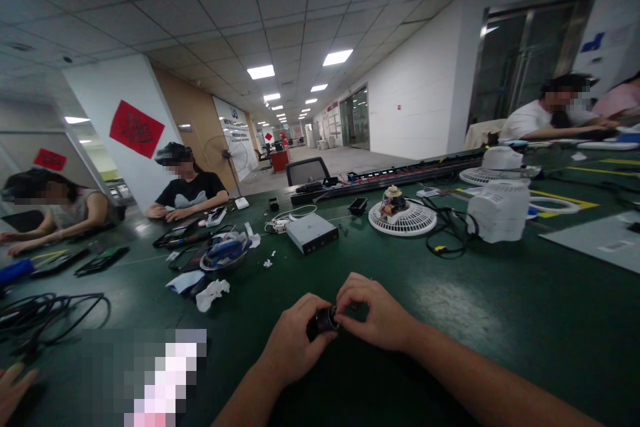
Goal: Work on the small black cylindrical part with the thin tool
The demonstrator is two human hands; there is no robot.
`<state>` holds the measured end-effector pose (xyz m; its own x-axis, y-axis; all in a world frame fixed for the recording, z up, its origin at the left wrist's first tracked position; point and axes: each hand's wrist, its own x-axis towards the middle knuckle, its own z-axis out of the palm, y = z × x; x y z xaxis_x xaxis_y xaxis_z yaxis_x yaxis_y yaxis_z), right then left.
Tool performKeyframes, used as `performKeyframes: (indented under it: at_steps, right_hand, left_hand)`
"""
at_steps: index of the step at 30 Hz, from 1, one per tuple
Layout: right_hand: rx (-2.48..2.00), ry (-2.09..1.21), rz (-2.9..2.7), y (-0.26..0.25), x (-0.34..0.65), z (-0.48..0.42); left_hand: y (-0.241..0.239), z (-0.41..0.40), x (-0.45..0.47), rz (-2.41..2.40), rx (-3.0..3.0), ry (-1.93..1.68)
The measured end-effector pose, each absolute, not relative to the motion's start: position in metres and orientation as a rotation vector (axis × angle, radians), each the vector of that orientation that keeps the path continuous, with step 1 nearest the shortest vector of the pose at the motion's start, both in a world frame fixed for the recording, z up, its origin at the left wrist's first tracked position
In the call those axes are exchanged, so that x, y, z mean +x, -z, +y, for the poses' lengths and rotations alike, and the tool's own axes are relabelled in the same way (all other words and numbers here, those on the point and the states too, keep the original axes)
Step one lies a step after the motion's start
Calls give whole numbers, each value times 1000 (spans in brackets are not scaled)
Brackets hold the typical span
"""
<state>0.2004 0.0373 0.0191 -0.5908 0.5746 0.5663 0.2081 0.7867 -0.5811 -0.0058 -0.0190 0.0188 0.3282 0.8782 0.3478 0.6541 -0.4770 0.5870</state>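
A small black cylindrical part (pixel 324 320) with a lighter rim sits in my left hand (pixel 294 341), its fingers and thumb wrapped around it above the green table (pixel 390 377). From the other side, my right hand (pixel 374 315) meets the part's end, thumb and fingertips pinched together there. Whatever lies between those fingertips is too small and too covered to make out. Beyond both hands rests a silver, box-shaped disc drive (pixel 311 233) with a dark front. Right of it lies a round white fan grille (pixel 401 220) with a motor and wires on top.
A white plastic housing (pixel 497 213) stands at the right beside a black cable (pixel 453 233). Crumpled tissue (pixel 213 295) and a bowl with blue material (pixel 225 250) lie left. Another person's hand (pixel 15 387) shows at lower left. People sit across the table.
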Motion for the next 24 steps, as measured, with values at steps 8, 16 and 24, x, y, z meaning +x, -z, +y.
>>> performKeyframes:
  at_steps: [8, 16, 24]
  right_hand:
    - [-531, -577, -2262, -15, 198, 40]
    - [-549, -549, -2195, -14, 199, 43]
    - [-655, -613, -2172, -13, 199, 40]
  left_hand:
    - [-19, -18, -6, 1357, 2278, -860]
    - [-19, -20, -6, 1349, 2271, -864]
    - [-22, -19, -6, 1352, 2259, -876]
